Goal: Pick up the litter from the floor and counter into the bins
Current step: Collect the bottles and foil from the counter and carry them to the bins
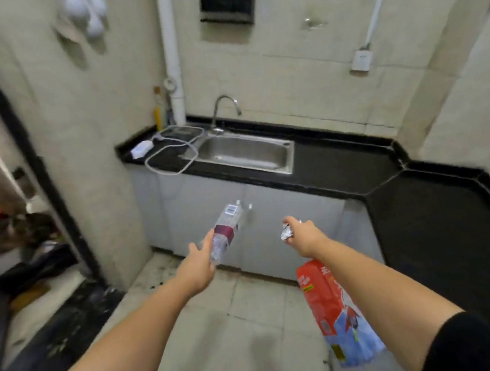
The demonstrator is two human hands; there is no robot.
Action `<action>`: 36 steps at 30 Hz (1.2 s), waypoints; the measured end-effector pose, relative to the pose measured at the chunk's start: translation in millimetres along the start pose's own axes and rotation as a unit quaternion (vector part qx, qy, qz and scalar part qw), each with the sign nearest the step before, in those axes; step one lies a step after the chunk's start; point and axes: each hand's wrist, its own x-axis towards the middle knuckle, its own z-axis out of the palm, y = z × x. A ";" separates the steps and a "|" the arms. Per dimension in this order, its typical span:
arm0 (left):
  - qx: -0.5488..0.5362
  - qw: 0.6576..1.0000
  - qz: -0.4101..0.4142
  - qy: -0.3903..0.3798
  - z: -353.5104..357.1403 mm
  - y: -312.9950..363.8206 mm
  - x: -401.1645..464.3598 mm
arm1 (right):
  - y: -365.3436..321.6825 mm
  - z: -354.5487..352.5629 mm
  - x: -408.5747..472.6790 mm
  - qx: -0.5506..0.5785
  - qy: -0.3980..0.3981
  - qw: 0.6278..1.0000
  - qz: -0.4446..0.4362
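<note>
The left hand (199,262) is wrapped around a clear plastic bottle (226,232), gripping its lower end so that the body angles up and away toward the cabinet doors (209,207). The bottle looks crumpled and empty, with a dark maroon label band around its middle and a white barcode patch higher up; its far end blurs into the pale cabinet front, so a cap cannot be made out. The right hand (301,233) is closed on a small crumpled ball of silver foil (286,233), pinched at the fingertips and held out in the air above the tiled floor (222,323). Below the right forearm a red, white and blue plastic wrapper (335,311) lies low near the floor; the arm covers part of it, its print is unreadable, and whether it rests on the tiles cannot be told. Beyond the hands, a black tabletop (356,167) carries a steel sink (243,152) with a curved faucet (225,109), plus a white adapter and looped cable (171,159) at its left end. The left edge of the view is smeared with blur, showing only dark and reddish shapes.
</note>
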 end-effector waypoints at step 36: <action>-0.275 0.718 -0.599 0.223 194.6 -641.0 -397.2 | -503.3 812.6 -223.9 -0.385 -0.407 0.693 -0.453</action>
